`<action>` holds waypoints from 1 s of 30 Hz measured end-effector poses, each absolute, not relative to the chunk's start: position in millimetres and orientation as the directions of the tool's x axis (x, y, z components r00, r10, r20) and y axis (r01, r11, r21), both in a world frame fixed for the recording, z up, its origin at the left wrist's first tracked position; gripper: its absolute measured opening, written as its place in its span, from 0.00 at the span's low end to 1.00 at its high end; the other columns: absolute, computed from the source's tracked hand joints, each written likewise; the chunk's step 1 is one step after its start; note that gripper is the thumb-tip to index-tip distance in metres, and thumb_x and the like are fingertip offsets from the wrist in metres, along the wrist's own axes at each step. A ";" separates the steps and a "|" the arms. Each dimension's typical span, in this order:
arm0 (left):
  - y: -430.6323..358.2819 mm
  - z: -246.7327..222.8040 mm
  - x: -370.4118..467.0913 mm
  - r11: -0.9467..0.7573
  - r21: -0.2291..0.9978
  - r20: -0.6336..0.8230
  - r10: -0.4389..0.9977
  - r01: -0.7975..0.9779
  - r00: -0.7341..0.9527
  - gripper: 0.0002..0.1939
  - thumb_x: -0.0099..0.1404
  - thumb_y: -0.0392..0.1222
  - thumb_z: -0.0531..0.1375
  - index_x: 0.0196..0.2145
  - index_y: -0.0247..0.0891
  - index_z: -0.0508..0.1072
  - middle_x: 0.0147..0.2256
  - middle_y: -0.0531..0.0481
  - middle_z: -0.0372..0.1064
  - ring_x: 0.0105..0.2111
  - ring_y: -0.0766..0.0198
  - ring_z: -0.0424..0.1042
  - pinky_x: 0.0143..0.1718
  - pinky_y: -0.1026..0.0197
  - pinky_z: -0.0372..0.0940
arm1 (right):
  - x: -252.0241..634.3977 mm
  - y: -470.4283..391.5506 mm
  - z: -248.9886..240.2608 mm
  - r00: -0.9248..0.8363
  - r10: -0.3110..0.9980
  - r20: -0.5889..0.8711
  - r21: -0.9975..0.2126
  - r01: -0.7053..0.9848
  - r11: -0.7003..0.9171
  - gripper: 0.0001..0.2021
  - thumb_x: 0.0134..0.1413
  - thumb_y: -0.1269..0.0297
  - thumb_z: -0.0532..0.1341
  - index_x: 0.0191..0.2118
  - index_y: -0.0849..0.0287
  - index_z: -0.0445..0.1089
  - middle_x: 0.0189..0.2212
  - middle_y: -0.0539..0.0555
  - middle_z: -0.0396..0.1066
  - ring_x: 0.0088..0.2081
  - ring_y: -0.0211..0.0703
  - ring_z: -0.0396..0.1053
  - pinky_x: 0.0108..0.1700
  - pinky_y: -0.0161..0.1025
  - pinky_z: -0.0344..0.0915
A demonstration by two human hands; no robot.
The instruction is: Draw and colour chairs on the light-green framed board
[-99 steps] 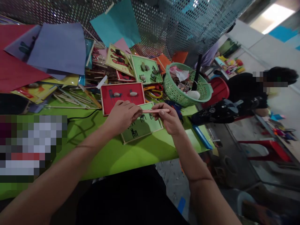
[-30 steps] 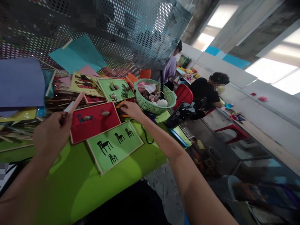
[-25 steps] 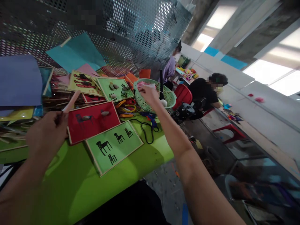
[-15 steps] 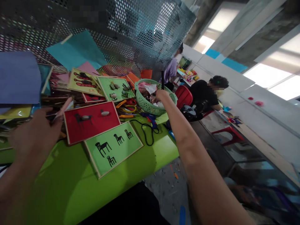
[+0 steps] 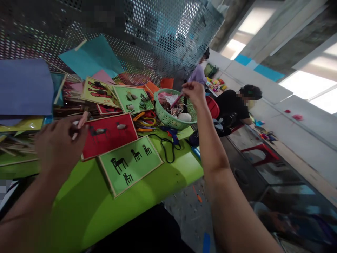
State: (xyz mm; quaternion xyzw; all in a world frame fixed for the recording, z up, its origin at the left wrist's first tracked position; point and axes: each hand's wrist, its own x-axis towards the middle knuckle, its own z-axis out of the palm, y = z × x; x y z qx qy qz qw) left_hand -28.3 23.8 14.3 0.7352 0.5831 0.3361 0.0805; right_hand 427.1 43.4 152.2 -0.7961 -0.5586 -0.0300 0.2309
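In the head view, the left hand (image 5: 59,146) is closed around a pink stick (image 5: 81,122) just over the left edge of the red card (image 5: 110,137). The right hand (image 5: 194,92) is raised above the green basket (image 5: 168,117), pinching what looks like a thin pink strip (image 5: 176,101) whose lower end dips into the basket. The green chair card (image 5: 131,163) lies flat on the table (image 5: 79,203), touching the red card.

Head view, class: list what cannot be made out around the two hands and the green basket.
- Pink stick in the left hand: its lower end is hidden by the fingers.
- Thin pink strip in the right hand: too small to identify.
- Green basket: contents jumbled, too small to name.
- Left forearm: motion-blurred, cut by the frame edge.
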 end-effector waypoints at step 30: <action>-24.0 13.7 21.7 -0.164 0.986 0.156 0.861 -0.025 0.483 0.17 0.62 0.55 0.71 0.38 0.40 0.79 0.28 0.53 0.72 0.27 0.64 0.67 0.29 0.62 0.59 | 229.8 -77.1 20.0 0.124 0.985 0.122 -0.960 -0.238 0.149 0.16 0.46 0.52 0.79 0.35 0.52 0.77 0.22 0.43 0.67 0.22 0.33 0.61 0.25 0.33 0.59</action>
